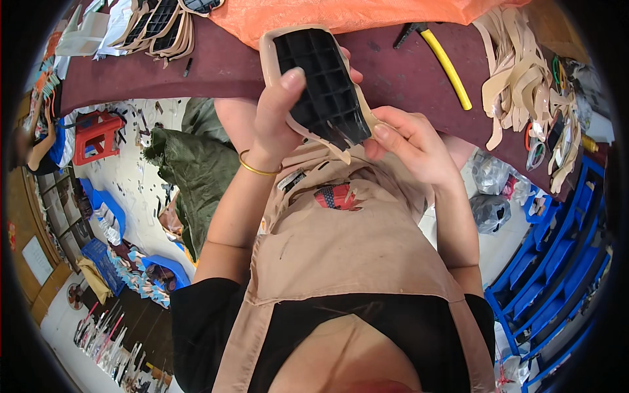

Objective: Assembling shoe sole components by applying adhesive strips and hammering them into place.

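Observation:
Above my lap I hold a sole-shaped piece point(318, 78) with a black, grid-patterned face and a beige rim. Its broad rounded end points away from me, and the narrower end tilts down toward my apron. My left hand point(275, 114) grips it from the left, thumb lying over the black face and fingertips showing past the far right edge. With thumb and fingers closed, my right hand point(406, 141) pinches the beige rim at the narrow end's right side. What the underside looks like is hidden.
A hammer point(445, 69) with a yellow handle lies on the dark red table point(157, 78). Similar pieces point(160, 29) are stacked at the far left; beige strips point(521, 72) heap at the right. Orange cloth point(295, 13) covers the back. A red stool point(98, 137) and blue rack point(550, 275) flank me.

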`<control>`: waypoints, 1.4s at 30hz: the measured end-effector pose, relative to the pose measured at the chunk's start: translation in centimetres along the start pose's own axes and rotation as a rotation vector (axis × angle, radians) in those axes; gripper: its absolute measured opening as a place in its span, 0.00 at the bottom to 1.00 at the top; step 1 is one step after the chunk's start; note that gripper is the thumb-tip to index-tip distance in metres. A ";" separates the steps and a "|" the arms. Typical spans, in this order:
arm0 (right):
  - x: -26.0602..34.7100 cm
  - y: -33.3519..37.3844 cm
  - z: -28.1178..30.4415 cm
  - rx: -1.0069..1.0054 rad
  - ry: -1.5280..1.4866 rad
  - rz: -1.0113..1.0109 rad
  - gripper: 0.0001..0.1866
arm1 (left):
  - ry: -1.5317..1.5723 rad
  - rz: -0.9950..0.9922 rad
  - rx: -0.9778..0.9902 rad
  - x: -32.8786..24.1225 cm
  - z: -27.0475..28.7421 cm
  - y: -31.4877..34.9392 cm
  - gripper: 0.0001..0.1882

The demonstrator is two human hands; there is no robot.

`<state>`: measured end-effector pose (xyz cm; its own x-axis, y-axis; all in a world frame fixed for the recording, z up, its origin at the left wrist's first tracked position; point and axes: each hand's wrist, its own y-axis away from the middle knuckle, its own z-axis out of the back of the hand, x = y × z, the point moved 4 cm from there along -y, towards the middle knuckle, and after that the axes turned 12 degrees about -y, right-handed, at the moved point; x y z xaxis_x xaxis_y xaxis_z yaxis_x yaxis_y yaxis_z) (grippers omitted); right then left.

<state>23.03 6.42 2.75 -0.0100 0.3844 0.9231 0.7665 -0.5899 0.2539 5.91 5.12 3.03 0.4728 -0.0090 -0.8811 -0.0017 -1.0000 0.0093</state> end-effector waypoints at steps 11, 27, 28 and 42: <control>-2.7 1.1 0.7 -0.035 -0.666 -0.156 0.17 | 0.149 -0.002 0.200 -0.8 -1.3 -0.9 0.37; -4.2 1.1 -3.3 0.132 -0.425 -0.272 0.18 | -0.054 -0.167 0.120 -1.4 -1.0 -1.4 0.36; -5.0 1.6 -3.9 0.224 -0.557 -0.249 0.19 | 0.040 -0.167 0.112 -1.9 -0.8 -1.8 0.35; -2.3 0.6 -3.5 -0.041 -0.425 -0.191 0.17 | 0.237 0.043 0.157 -0.2 -0.6 -1.1 0.36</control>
<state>21.25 2.67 1.83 0.1220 0.7406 0.6608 0.7501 -0.5048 0.4272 6.38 6.19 3.48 0.6623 -0.0687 -0.7461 -0.1538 -0.9871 -0.0456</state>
